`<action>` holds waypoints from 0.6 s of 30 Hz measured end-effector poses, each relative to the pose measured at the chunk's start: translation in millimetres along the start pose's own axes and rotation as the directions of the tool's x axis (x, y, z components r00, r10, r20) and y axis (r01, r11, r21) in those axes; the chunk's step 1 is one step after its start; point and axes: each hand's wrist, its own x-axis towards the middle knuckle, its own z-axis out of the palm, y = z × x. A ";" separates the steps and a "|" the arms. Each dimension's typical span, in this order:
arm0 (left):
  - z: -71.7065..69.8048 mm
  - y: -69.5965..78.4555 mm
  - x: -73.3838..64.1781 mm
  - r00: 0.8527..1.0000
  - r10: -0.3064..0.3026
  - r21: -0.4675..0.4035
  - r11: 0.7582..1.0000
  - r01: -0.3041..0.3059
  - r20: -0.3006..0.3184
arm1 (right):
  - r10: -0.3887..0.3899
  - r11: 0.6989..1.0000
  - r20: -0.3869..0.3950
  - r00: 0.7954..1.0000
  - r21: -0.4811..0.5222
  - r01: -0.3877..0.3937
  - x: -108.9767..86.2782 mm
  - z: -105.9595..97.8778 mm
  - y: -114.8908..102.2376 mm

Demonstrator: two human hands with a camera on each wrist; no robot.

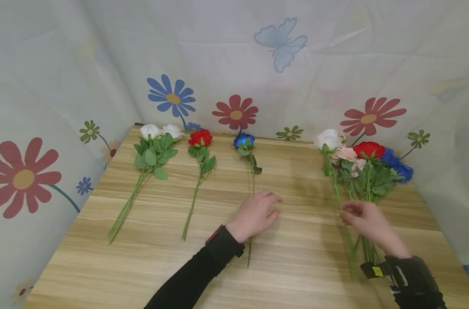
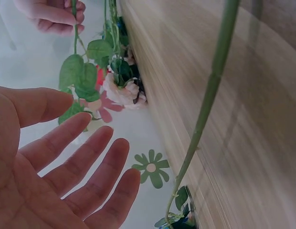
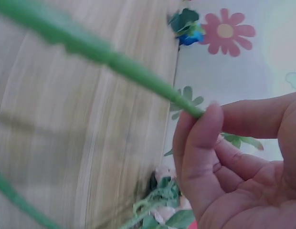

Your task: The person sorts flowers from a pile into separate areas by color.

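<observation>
My right hand [image 1: 367, 221] pinches the green stem of a white rose [image 1: 328, 139] between thumb and fingers. The right wrist view shows that stem [image 3: 133, 69] in the fingertips, slanting across the tabletop. Beside it lies a bunch with a pink flower [image 1: 344, 155], a red rose [image 1: 369, 149] and blue flowers [image 1: 403, 172], its lower stems partly hidden by the right hand and wrist. My left hand [image 1: 255, 214] hovers with spread fingers over the stem of a single blue rose [image 1: 244, 140], holding nothing; in the left wrist view this stem [image 2: 205, 105] runs apart from the palm.
A red rose [image 1: 200, 137] lies left of the blue one on the wooden table [image 1: 149, 257]. Farther left lie white roses [image 1: 150, 131] with their stems together. A flower-printed cloth [image 1: 203, 51] hangs behind the table's back edge.
</observation>
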 end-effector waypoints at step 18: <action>-12.4 -22.9 -1.7 0.994 -0.089 -0.432 0.895 0.108 0.064 | -0.085 0.887 -0.055 0.995 0.451 0.100 12.9 27.6 -44.8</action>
